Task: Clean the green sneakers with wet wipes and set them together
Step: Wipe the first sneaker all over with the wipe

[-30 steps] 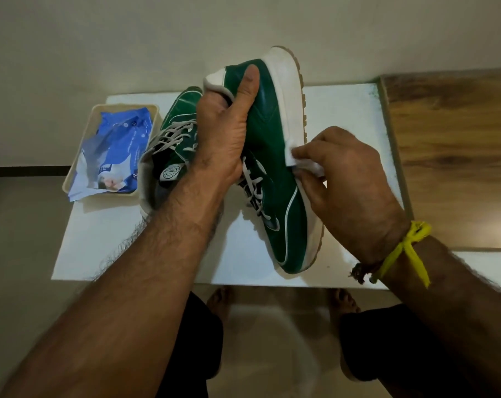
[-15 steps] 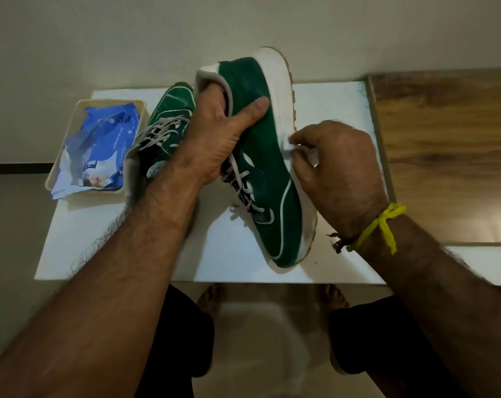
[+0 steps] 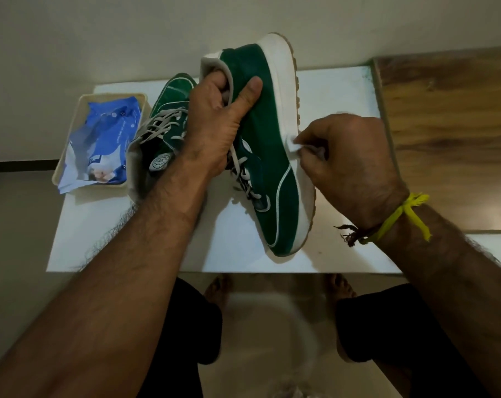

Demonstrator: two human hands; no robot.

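Right hand (image 3: 355, 165) is pinching a wipe (image 3: 293, 145) against the white sole of the tilted sneaker (image 3: 268, 156), toe resting near the table's (image 3: 344, 90) front edge. Left hand (image 3: 217, 124) is gripping its heel collar. Behind sits the second sneaker (image 3: 169, 110); far-left corner, a tray (image 3: 58, 170) holding the wipes pack (image 3: 106, 139).

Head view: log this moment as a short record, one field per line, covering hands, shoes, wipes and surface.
left hand: grips the held sneaker at its collar, fingers inside, thumb on the green side
right hand: pinches a wet wipe against the white midsole
held sneaker: tilted on its side, toe resting on the white board
second sneaker: on the board, behind the left hand
wipes pack: blue, in a beige tray at the board's left
stage: wiping under way, pair not yet set together
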